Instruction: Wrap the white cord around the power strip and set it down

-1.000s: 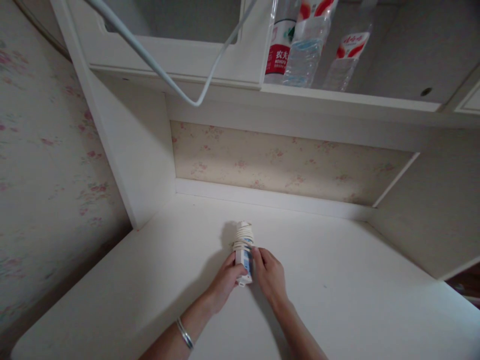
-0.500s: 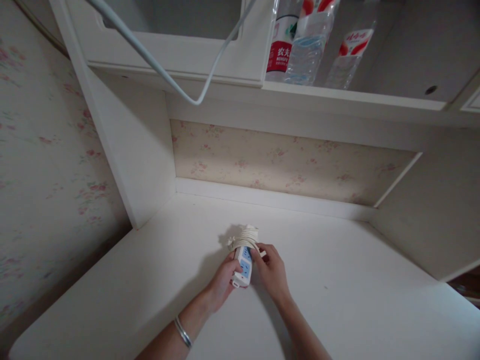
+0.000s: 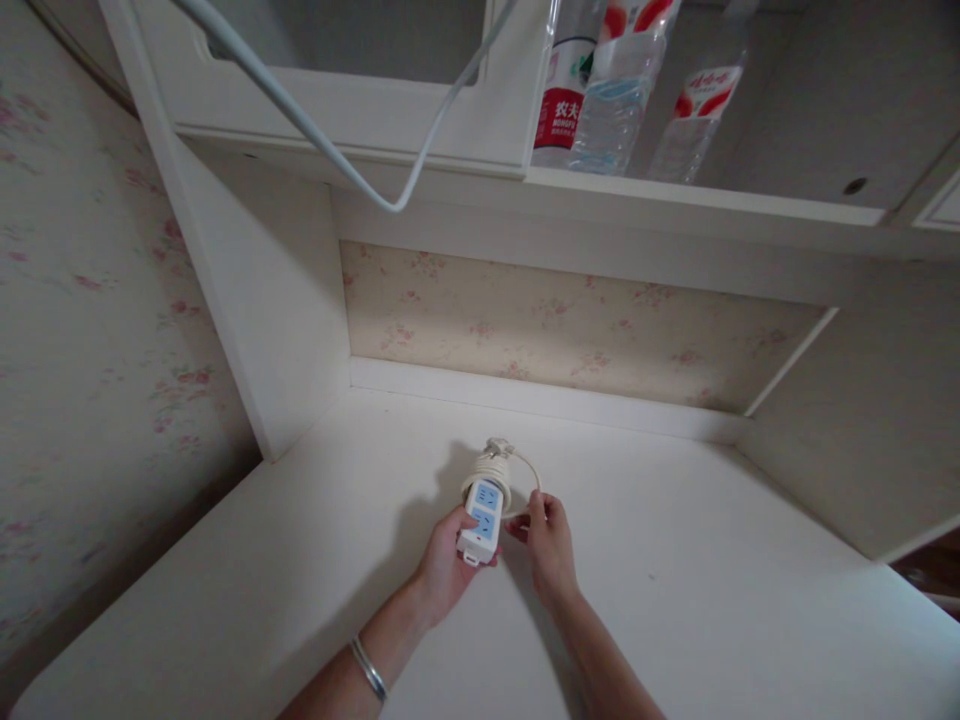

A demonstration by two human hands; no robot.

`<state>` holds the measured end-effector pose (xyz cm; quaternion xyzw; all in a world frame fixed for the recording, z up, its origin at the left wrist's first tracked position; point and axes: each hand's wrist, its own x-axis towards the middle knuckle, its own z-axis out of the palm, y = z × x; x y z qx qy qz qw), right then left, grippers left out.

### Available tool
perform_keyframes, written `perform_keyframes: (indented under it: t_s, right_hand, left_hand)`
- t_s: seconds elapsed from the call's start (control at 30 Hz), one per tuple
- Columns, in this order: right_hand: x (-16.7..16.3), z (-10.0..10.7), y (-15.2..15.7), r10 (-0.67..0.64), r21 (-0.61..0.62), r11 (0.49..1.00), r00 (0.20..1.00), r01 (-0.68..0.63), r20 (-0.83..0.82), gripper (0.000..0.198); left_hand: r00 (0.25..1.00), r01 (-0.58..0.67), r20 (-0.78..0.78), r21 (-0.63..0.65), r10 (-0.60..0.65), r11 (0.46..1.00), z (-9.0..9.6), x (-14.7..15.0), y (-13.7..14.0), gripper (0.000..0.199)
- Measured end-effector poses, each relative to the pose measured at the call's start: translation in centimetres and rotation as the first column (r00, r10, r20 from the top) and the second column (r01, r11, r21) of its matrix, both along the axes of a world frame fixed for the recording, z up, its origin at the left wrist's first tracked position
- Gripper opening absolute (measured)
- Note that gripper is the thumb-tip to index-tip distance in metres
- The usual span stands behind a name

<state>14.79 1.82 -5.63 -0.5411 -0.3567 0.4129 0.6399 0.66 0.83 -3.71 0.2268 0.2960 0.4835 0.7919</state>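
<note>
My left hand (image 3: 448, 556) is closed around the near end of a white power strip (image 3: 480, 530) with blue socket faces, its thumb on the top. Cream cord (image 3: 491, 470) is wound in several turns around the strip's far end. The plug (image 3: 499, 447) shows at the far tip of the bundle. A loop of the cord stands out to the right, and my right hand (image 3: 549, 535) pinches it between thumb and fingers, a little apart from the strip. Both hands are above the white desk top (image 3: 660, 640).
A shelf overhead holds several plastic bottles (image 3: 611, 110). From the top, a pale bent rod or cable (image 3: 390, 205) hangs in front of the cabinet. Side panels (image 3: 277, 300) and a low back ledge (image 3: 540, 395) border the desk.
My right hand has moved right, away from the strip, drawing a loop of cord out with it. The strip has turned so its sockets face up more, and the plug now shows at the far end.
</note>
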Motion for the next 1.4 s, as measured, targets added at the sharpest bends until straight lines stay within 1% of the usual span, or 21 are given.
perform_keyframes:
  t_s: [0.1,0.2,0.3,0.4,0.47,0.53,0.6,0.63,0.67,0.7,0.77,0.83,0.9,1.0,1.03,1.1,1.17,1.23,1.3,1.4]
  right_hand:
    - [-0.1,-0.3,0.3,-0.011,-0.021,1.000,0.978,0.007,-0.210,0.034]
    - [0.1,-0.3,0.7,-0.053,-0.054,0.998,0.942,0.037,-0.332,0.032]
    - [0.6,0.0,0.9,-0.059,-0.047,0.998,0.916,0.044,-0.396,0.029]
    - [1.2,0.5,0.9,-0.040,-0.003,0.999,0.893,0.043,-0.449,0.026]
    - [1.8,0.8,1.0,-0.037,0.036,0.997,0.883,0.061,-0.469,0.024]
    - [2.7,1.0,1.2,-0.037,0.073,0.994,0.878,0.081,-0.477,0.024]
    - [4.0,1.1,1.4,-0.041,0.103,0.989,0.870,0.105,-0.492,0.024]
    - [4.7,1.1,1.5,-0.054,0.113,0.985,0.861,0.128,-0.505,0.023]
    - [5.4,1.2,1.7,-0.078,0.120,0.979,0.849,0.163,-0.522,0.022]
    - [6.1,1.2,1.8,-0.107,0.124,0.971,0.835,0.205,-0.540,0.021]
    - [7.1,1.1,2.0,-0.153,0.132,0.952,0.804,0.276,-0.575,0.018]
    - [7.4,1.0,2.1,-0.164,0.128,0.946,0.783,0.297,-0.599,0.015]
    - [7.0,0.8,2.2,-0.147,0.116,0.955,0.777,0.272,-0.613,0.013]
    - [5.3,0.9,1.9,-0.083,0.095,0.979,0.784,0.178,-0.615,0.014]
    - [4.6,1.0,1.6,-0.044,0.081,0.990,0.796,0.116,-0.604,0.014]
    - [3.2,1.7,1.0,0.078,0.045,0.997,0.826,-0.064,-0.557,0.018]
    - [2.0,2.4,0.3,0.236,0.032,0.967,0.841,-0.253,-0.487,0.028]
    - [1.3,3.0,-0.2,0.346,0.067,0.934,0.837,-0.352,-0.425,0.033]
    - [1.0,3.2,-0.4,0.370,0.114,0.928,0.836,-0.356,-0.405,0.027]
    - [1.2,3.0,-0.3,0.323,0.134,0.946,0.827,-0.295,-0.461,0.019]
  left_hand:
    - [0.996,-0.024,0.083,-0.049,0.028,0.999,0.9,-0.3,0.0,0.031]
    - [0.995,-0.003,0.099,-0.036,0.006,0.999,1.9,-0.9,-0.1,0.032]
    - [0.994,0.079,0.069,0.004,-0.079,0.997,2.5,-1.7,-0.1,0.032]
    - [0.979,0.198,0.028,0.059,-0.199,0.979,2.8,-2.6,-0.1,0.031]
    - [0.948,0.318,-0.009,0.102,-0.319,0.943,2.9,-3.2,-0.2,0.033]
    - [0.892,0.452,-0.086,0.141,-0.444,0.881,3.0,-3.7,-0.3,0.037]
    - [0.843,0.533,-0.176,0.146,-0.508,0.833,3.0,-3.8,-0.5,0.041]
    - [0.836,0.538,-0.208,0.131,-0.508,0.833,3.0,-3.8,-0.5,0.042]
    - [0.842,0.521,-0.224,0.104,-0.490,0.847,3.0,-3.7,-0.5,0.042]
    - [0.862,0.480,-0.225,0.074,-0.455,0.874,2.9,-3.6,-0.5,0.042]
    - [0.916,0.354,-0.207,0.022,-0.342,0.935,2.9,-3.5,-0.2,0.040]
    - [0.960,0.221,-0.180,0.003,-0.217,0.975,3.0,-3.5,0.1,0.039]
    - [0.981,0.136,-0.141,0.012,-0.133,0.991,3.2,-3.7,0.3,0.038]
    - [0.992,0.115,-0.063,0.037,-0.112,0.993,3.5,-4.0,0.2,0.035]
    - [0.992,0.124,-0.040,0.046,-0.122,0.991,3.6,-4.0,0.1,0.034]
    - [0.988,0.157,-0.017,0.067,-0.156,0.985,3.7,-4.0,-0.3,0.033]
    - [0.980,0.197,-0.023,0.096,-0.195,0.976,3.8,-3.7,-0.6,0.033]
    - [0.971,0.238,-0.044,0.123,-0.235,0.963,3.8,-3.4,-0.8,0.035]
    - [0.963,0.268,-0.057,0.136,-0.263,0.954,3.7,-3.1,-0.9,0.036]
    - [0.965,0.262,-0.050,0.113,-0.258,0.958,3.4,-2.8,-0.9,0.037]
